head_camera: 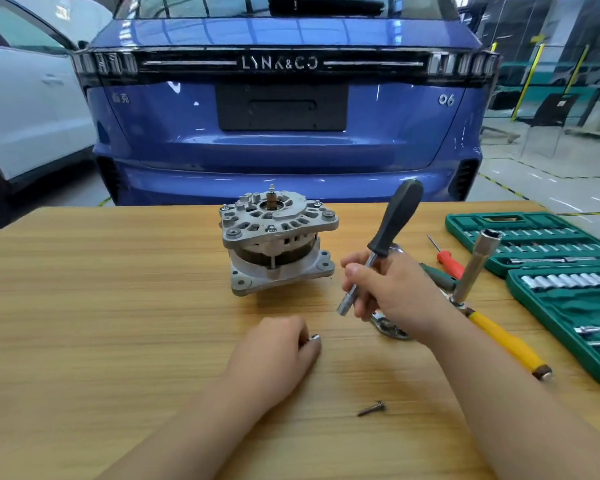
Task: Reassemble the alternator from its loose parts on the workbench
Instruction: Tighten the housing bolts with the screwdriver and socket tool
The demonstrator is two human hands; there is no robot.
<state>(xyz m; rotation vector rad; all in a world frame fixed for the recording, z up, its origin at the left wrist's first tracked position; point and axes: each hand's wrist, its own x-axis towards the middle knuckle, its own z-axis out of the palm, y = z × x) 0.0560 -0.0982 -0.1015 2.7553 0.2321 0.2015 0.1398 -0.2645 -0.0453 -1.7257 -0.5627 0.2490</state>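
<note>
The grey alternator stands upright on the wooden workbench, shaft end up. My right hand grips the metal shank of a black-handled nut driver, socket end pointing down, to the right of the alternator. In front of the alternator my left hand rests on the bench with fingers curled, pinching a small metal piece at the fingertips. A loose screw lies on the bench near me. A shiny metal part shows partly under my right hand.
A green socket set case lies open at the right. A yellow-handled ratchet with a long socket stands beside it, with a red screwdriver and a green-handled tool. A blue car stands behind the bench.
</note>
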